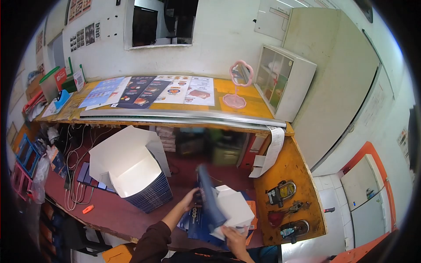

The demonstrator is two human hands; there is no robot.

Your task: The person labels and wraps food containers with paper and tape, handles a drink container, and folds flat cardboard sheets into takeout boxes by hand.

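Note:
A dark blue cardboard box [212,204] with a white inside is partly folded and blurred by motion, tilted over the desk in front of me. My left hand [189,200] grips its left side, the fingertips partly hidden by the card. Near the lower front corner, my right hand [236,242] is closed on the box's edge. Under it lie flat blue printed sheets [197,223], with an orange one [251,215] at the right. To the left stands a tall stack of nested boxes [147,195], blue outside and white inside, flaps spread open.
An orange marker-like object [88,209] and cables [70,175] lie on the desk's left. Padlocks [281,193] rest on the right-hand ledge. Above, a yellow counter [175,111] bears printed menus [144,90] and a pink mirror [235,101].

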